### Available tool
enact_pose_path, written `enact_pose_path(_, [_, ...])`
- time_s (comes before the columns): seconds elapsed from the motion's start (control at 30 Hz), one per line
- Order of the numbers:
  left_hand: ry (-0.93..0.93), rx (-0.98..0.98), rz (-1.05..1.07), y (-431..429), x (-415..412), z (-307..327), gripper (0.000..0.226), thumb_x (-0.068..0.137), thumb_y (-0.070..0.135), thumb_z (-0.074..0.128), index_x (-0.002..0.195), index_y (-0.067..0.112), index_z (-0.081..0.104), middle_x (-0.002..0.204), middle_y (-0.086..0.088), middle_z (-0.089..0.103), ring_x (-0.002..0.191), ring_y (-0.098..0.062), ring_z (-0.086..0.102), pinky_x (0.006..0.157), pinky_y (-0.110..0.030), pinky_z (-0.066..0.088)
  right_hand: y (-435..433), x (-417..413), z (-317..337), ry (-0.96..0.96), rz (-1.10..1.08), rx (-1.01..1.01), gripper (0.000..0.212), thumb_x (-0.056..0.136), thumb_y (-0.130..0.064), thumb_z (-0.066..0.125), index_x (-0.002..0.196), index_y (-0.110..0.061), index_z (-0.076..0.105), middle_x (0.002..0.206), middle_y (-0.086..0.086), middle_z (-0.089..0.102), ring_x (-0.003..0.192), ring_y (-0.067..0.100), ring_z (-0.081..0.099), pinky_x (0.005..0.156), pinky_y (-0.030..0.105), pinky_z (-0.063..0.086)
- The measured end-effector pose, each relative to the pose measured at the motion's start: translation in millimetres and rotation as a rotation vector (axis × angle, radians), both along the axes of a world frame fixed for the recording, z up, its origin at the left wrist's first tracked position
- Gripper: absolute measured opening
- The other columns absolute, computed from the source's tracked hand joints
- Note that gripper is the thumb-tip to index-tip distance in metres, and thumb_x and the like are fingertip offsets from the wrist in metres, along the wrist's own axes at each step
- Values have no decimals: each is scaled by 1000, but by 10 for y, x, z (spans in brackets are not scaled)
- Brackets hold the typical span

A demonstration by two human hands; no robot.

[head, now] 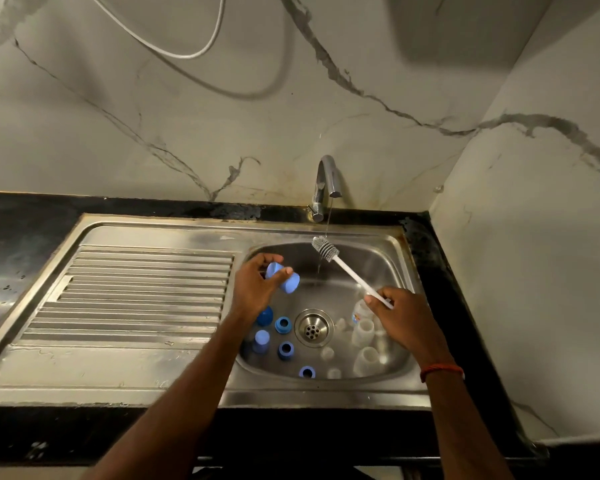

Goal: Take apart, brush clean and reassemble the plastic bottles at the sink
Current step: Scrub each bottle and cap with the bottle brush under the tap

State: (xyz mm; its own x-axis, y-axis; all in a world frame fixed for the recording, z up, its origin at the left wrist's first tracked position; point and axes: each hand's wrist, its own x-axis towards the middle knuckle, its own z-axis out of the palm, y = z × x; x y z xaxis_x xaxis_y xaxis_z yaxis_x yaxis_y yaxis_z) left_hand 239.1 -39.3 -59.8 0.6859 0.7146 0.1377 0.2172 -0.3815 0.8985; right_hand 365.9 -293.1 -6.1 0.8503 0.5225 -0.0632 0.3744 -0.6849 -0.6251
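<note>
While a thin stream of water falls from the tap [326, 181], the person stands over the sink [153, 233] with both hands busy. Their left hand [255, 289] has its fingers and thumb curled round a light blue cap [284, 278], held above the left side of the basin. Their right hand [406, 320] pinches the far end of a white brush [347, 268], thumb on top of the handle.

What matters is how that brush lies. Its long handle runs on a slant from the right hand up and to the left, so the bristled head sits in the stream under the tap. The cap is left of the bristles and a little lower, near but clearly apart, with the water between them. I'd say the bristles must swing left and down, or the cap must come right, before any scrubbing starts. I can't tell which way the cap's opening faces.

Down on the basin floor, dark blue rings [283, 324] lie left of the drain [313, 329] and clear bottles [362, 332] right of it, all separated.
</note>
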Motion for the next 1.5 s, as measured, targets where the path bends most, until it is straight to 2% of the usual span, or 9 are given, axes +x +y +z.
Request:
enact_pose_path(0.27, [416, 59, -268, -53, -162, -356, 45, 73, 28, 90, 112, 21, 69, 99, 15, 65, 91, -3, 63, 74, -6, 43, -105, -39, -162, 20, 40, 6, 31, 90, -40, 68, 63, -31, 58, 54, -13, 58, 56, 4, 57, 52, 21, 37])
enact_pose_path(0.37, [551, 111, -331, -83, -190, -518, 48, 72, 31, 91, 114, 22, 70, 110, 11, 68, 102, -7, 64, 84, -17, 50, -136, -32, -251, 48, 33, -25, 26, 90, -43, 67, 69, -29, 63, 54, -9, 57, 57, 4, 56, 54, 24, 39])
enact_pose_path(0.57, [760, 200, -375, -180, -192, -685, 45, 68, 41, 88, 110, 33, 71, 111, 8, 71, 101, -14, 67, 90, -36, 56, -198, -23, -422, 50, 51, -21, 20, 90, -47, 65, 85, -28, 68, 59, -8, 60, 60, 7, 59, 59, 31, 49])
enact_pose_path(0.7, [919, 291, -421, -243, -216, -780, 44, 76, 40, 84, 117, 38, 67, 120, 10, 66, 111, -16, 62, 93, -38, 54, -191, -29, -581, 78, 46, -17, 23, 89, -50, 64, 91, -28, 70, 60, -5, 60, 65, 19, 61, 64, 37, 53])
enact_pose_path(1.03, [1061, 245, -525, -303, -139, -951, 45, 75, 28, 84, 119, 31, 71, 125, 1, 68, 114, -21, 62, 95, -33, 52, -150, 45, -653, 94, 68, -28, 25, 90, -47, 66, 85, -23, 70, 60, -6, 60, 61, 13, 60, 61, 32, 50])
enact_pose_path(1.17, [1067, 257, -578, -299, -114, -1047, 32, 90, 24, 69, 122, 19, 72, 129, -1, 66, 119, -21, 58, 95, -22, 37, -160, 92, -712, 89, 81, -16, 27, 90, -48, 65, 84, -22, 69, 57, -5, 59, 58, 14, 59, 58, 33, 50])
enact_pose_path(1.27, [1076, 234, -574, -305, -108, -1083, 31, 94, 25, 64, 123, 15, 69, 130, -2, 64, 123, -22, 55, 101, -25, 38, -186, 121, -739, 100, 82, -11, 23, 90, -46, 66, 84, -24, 69, 56, -7, 59, 54, 6, 57, 55, 29, 47])
enact_pose_path(1.37, [1143, 247, -568, -300, -101, -1127, 29, 92, 27, 66, 120, 18, 68, 127, -3, 62, 121, -20, 54, 100, -29, 43, -215, 132, -743, 125, 110, -4, 19, 92, -41, 67, 84, -24, 70, 53, -9, 56, 52, 0, 56, 49, 12, 37])
enact_pose_path(1.5, [1205, 260, -525, -328, -76, -1124, 40, 83, 30, 76, 121, 25, 66, 125, -3, 54, 112, -19, 56, 96, -34, 49, -252, 155, -778, 118, 128, -7, 22, 92, -43, 66, 85, -22, 70, 55, -7, 57, 51, 6, 55, 51, 17, 37])
